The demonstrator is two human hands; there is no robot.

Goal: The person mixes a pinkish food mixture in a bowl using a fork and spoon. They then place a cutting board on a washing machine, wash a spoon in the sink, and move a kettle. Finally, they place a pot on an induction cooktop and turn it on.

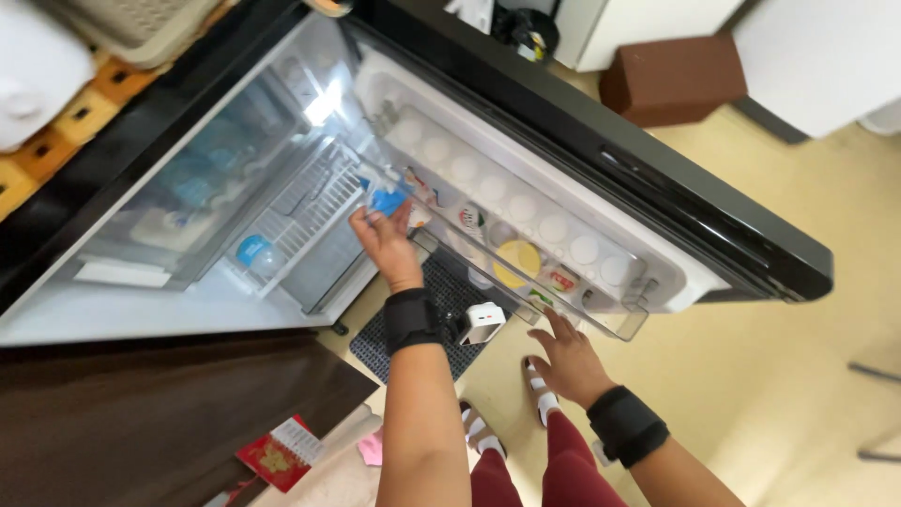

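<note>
Our right hand [568, 361] hangs lowest, fingers spread and loose, holding nothing, their tips just below the clear plastic door shelf [601, 314] of the open black fridge door [657, 178]. Our left hand [387, 239] reaches up, fingers closed around a small blue packet [387, 200] at that shelf's near end.

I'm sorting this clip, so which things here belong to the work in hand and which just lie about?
In hand:
left hand holding a small blue packet
right hand near the clear plastic door shelf

Lying about:
brown block
red booklet
black floor mat
</note>
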